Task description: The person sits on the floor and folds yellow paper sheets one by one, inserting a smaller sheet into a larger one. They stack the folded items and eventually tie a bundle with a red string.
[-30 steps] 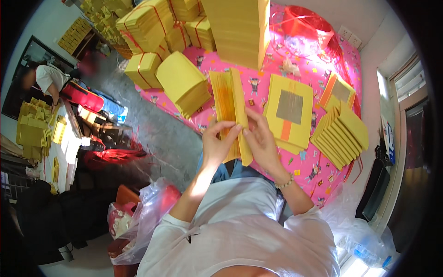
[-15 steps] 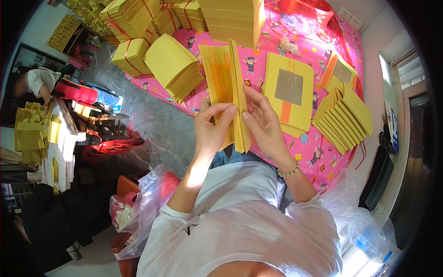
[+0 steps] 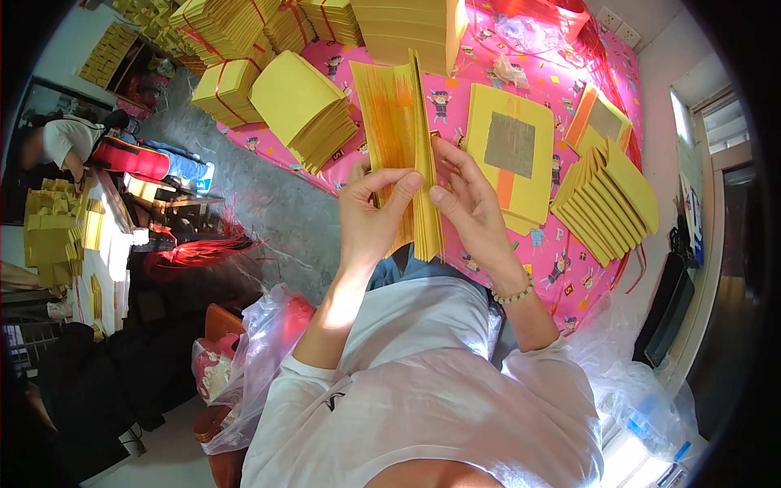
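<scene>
At mid-frame, my left hand is pinching a yellow paper sheaf; my right hand is touching its edge, grip unclear. Tied stacks are crowding upper left, a grey-patched pile lying right.

From where I stand, part of the left hand is hidden behind the folded yellow paper, so its rear fingertips cannot be seen. The top edge cuts off the tall yellow stack and the red ribbon coil. Across the room, a co-worker is blurred and small, their hands unclear. A filmy plastic bag clouds its contents; black cloth fades into shadow.
</scene>
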### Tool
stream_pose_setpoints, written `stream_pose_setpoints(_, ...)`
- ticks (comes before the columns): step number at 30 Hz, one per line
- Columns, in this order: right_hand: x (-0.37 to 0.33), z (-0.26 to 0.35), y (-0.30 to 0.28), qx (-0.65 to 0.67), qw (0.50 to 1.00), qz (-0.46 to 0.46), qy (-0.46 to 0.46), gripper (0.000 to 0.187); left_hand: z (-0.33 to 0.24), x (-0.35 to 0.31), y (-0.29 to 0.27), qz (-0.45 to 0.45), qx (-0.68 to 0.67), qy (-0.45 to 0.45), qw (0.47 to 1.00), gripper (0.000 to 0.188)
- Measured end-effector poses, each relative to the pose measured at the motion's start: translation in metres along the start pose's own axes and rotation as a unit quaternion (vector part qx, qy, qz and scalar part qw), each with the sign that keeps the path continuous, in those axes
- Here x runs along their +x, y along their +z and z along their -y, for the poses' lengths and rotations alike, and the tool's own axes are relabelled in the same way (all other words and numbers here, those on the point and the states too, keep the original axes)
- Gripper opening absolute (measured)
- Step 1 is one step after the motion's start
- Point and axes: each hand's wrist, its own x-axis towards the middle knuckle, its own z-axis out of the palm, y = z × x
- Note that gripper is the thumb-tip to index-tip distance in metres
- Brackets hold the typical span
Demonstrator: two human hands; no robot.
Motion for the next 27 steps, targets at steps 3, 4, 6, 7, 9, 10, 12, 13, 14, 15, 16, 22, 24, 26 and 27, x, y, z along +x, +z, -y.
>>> stream_pose_setpoints(3, -0.0002, 0.0006, -0.0002, -0.006, 1.0, 0.001, -0.001, 0.056, -0.0028, -0.0001, 0.0007, 0.0, 0.009, 0.009, 1.0, 0.017)
stream_pose_setpoints(4, 0.0, 0.0005, -0.0004, -0.003, 1.0, 0.001, -0.002, 0.055, -0.004, -0.0002, 0.0009, 0.0, 0.011, 0.009, 1.0, 0.017)
stream_pose_setpoints(6, 0.0001, 0.0003, -0.001, 0.002, 1.0, 0.002, -0.003, 0.055, -0.0056, -0.0004, 0.0015, 0.001, 0.015, 0.008, 1.0, 0.017)
stream_pose_setpoints(7, 0.0002, 0.0008, -0.0011, 0.001, 1.0, 0.004, -0.003, 0.055, -0.0051, -0.0003, 0.0014, 0.001, 0.017, 0.01, 1.0, 0.017)
stream_pose_setpoints(9, 0.0002, 0.0025, -0.0011, 0.0, 1.0, 0.008, -0.003, 0.054, -0.0036, -0.0001, 0.0011, 0.001, 0.022, 0.015, 1.0, 0.018)
stream_pose_setpoints(10, 0.0001, 0.0025, -0.0012, 0.003, 1.0, 0.006, -0.001, 0.054, -0.0042, -0.0001, 0.0013, 0.001, 0.02, 0.014, 1.0, 0.018)
stream_pose_setpoints(12, -0.0001, 0.0022, -0.0014, 0.008, 1.0, 0.004, 0.002, 0.054, -0.0059, -0.0004, 0.0021, 0.0, 0.015, 0.014, 1.0, 0.018)
stream_pose_setpoints(13, -0.0001, 0.002, -0.0014, 0.009, 1.0, 0.003, 0.002, 0.054, -0.0057, -0.0003, 0.0023, -0.002, 0.014, 0.013, 1.0, 0.018)
stream_pose_setpoints(14, 0.0001, 0.0018, -0.0013, 0.011, 1.0, 0.002, 0.001, 0.054, -0.0051, -0.0002, 0.0026, -0.004, 0.012, 0.012, 1.0, 0.018)
stream_pose_setpoints(15, 0.0001, 0.0017, -0.0013, 0.013, 1.0, 0.001, 0.001, 0.054, -0.0046, -0.0002, 0.0028, -0.005, 0.011, 0.011, 1.0, 0.018)
stream_pose_setpoints(16, -0.0001, 0.0024, -0.0011, 0.014, 1.0, 0.001, 0.003, 0.054, -0.004, -0.0003, 0.003, -0.008, -0.003, 0.0, 1.0, 0.017)
stream_pose_setpoints(22, -0.0004, 0.0044, -0.0008, 0.016, 1.0, 0.001, 0.006, 0.054, -0.0034, -0.0008, 0.0038, -0.013, -0.031, -0.01, 0.999, 0.016)
stream_pose_setpoints(24, -0.0004, 0.004, -0.001, 0.018, 1.0, 0.0, 0.007, 0.054, -0.0052, -0.0008, 0.0037, -0.011, -0.025, -0.011, 1.0, 0.016)
stream_pose_setpoints(26, -0.0001, 0.0055, -0.0008, 0.016, 1.0, -0.001, 0.011, 0.054, -0.0042, -0.0007, 0.0032, -0.008, -0.027, -0.015, 0.999, 0.016)
stream_pose_setpoints(27, 0.0, 0.0061, -0.0006, 0.015, 1.0, -0.001, 0.013, 0.054, -0.0039, -0.0006, 0.003, -0.007, -0.029, -0.017, 0.999, 0.016)
